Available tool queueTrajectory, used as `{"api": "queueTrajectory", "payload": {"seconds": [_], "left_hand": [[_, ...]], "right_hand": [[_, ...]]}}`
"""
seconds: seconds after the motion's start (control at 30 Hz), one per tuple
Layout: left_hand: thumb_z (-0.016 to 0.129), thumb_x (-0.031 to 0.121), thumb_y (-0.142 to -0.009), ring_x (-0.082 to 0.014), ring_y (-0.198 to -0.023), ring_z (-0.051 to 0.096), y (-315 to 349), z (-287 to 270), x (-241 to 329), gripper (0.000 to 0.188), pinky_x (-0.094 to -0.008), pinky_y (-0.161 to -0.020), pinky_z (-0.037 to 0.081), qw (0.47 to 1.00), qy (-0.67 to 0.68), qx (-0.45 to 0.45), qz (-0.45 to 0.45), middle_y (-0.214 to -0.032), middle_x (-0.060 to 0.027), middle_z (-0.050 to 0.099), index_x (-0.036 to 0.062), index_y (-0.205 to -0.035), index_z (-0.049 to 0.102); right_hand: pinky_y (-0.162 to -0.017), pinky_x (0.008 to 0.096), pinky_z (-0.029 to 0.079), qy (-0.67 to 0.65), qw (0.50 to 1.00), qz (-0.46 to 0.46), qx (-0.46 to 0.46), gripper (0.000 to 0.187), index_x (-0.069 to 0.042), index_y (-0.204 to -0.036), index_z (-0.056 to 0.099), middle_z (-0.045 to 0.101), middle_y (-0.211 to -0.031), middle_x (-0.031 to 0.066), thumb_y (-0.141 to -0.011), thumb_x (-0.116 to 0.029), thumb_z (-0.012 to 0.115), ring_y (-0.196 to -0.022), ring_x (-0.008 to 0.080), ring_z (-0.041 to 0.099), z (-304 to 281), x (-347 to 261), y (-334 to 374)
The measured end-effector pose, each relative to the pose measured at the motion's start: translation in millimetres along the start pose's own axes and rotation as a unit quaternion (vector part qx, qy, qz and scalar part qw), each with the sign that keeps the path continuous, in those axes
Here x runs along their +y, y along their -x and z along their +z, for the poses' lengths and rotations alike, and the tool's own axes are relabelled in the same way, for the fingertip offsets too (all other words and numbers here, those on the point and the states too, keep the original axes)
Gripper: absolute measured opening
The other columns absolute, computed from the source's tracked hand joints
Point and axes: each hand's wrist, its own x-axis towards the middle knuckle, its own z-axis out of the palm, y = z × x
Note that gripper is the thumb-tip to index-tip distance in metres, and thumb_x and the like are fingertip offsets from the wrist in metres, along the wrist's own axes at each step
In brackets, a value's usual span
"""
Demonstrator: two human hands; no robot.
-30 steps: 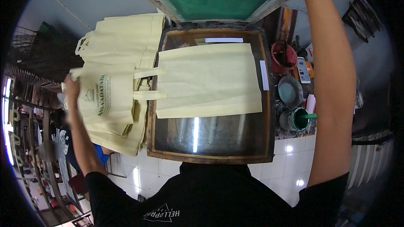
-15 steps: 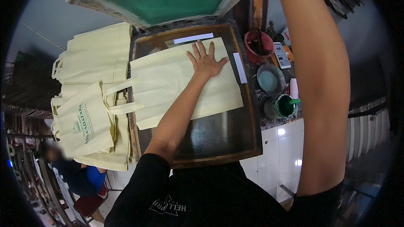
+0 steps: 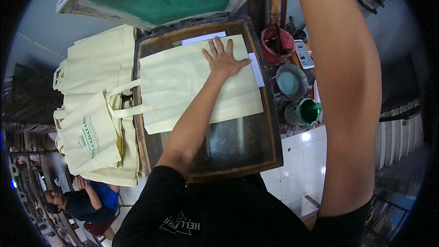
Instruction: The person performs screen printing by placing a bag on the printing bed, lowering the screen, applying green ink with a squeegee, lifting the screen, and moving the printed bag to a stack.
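Observation:
My left hand lies flat with spread fingers on a pale cream tote bag, near its far right corner. The bag rests on a dark, glossy board with a wooden rim, its two handles hanging off to the left. White strips mark the board: one along the bag's far edge, another at its right edge. Above the board's far side, a screen-printing frame with green mesh is raised and tilted. My right arm reaches up past the top edge, so its hand is out of sight.
Stacked cream bags lie left of the board, a printed bag on top. To the right stand a red bucket, a bowl of pale liquid, a tub of green ink and a phone. Another person sits lower left.
Under my left hand the cream bag has slid slightly forward and right, now meeting the white strips. The whole view has shifted a little. The seated person's hands are now raised.

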Motion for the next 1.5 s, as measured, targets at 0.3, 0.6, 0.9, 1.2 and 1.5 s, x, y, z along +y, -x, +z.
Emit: {"api": "queueTrajectory", "payload": {"seconds": [0.3,0.6,0.9,1.2,1.5], "left_hand": [[0.067,0.083,-0.072,-0.0495,-0.154,-0.016,5,-13,12,0.118,-0.0806,-0.111,-0.007,0.997,0.005,-0.035,-0.066,-0.17,-0.0247,-0.005,0.0251,-0.165,0.022],[0.07,0.082,-0.069,-0.0531,-0.153,-0.011,-6,-18,14,0.123,-0.0819,-0.11,-0.002,0.996,0.001,-0.054,-0.069,-0.17,-0.0262,-0.002,0.0238,-0.165,0.02],[0.068,0.085,-0.068,-0.0514,-0.155,-0.006,-16,-28,16,0.129,-0.0735,-0.117,0.001,0.996,-0.049,-0.047,-0.052,-0.168,-0.03,0.006,0.0144,-0.165,0.019],[0.067,0.035,-0.099,-0.027,-0.108,0.069,126,-91,-37,0.066,-0.0371,-0.095,0.053,0.745,0.614,0.087,0.246,-0.132,-0.0251,0.063,-0.0067,-0.145,0.047],[0.064,0.025,-0.103,-0.0168,-0.063,0.067,308,-8,-94,0.033,-0.0263,-0.058,0.051,0.71,0.698,0.004,-0.093,-0.084,-0.016,0.075,-0.0052,-0.093,0.071]], "right_hand": [[-0.082,0.0478,0.055,0.005,1.0,-0.014,-0.01,0.028,0.001,-0.094,0.079,0.073,-0.096,0.0277,-0.084,-0.024,0.071,-0.087,0.0436,0.071,-2,-1,1],[-0.082,0.0481,0.055,-0.007,0.999,-0.036,-0.013,0.029,0.001,-0.092,0.079,0.073,-0.094,0.0279,-0.083,-0.026,0.073,-0.086,0.0434,0.071,-2,0,1],[-0.081,0.0459,0.055,-0.071,0.997,0.007,-0.03,0.03,0.004,-0.096,0.078,0.074,-0.093,0.0273,-0.085,-0.024,0.074,-0.083,0.0404,0.072,-24,-25,37],[-0.064,0.0381,0.05,-0.159,0.977,0.118,-0.085,0.022,-0.005,-0.098,0.073,0.069,-0.08,0.0155,-0.092,-0.026,0.072,-0.07,0.0339,0.065,-36,-94,134],[-0.082,0.0421,0.059,-0.173,0.979,0.038,-0.102,0.021,0.0,-0.107,0.07,0.074,-0.106,0.0186,-0.093,-0.015,0.071,-0.093,0.0373,0.073,43,-143,354]]}}
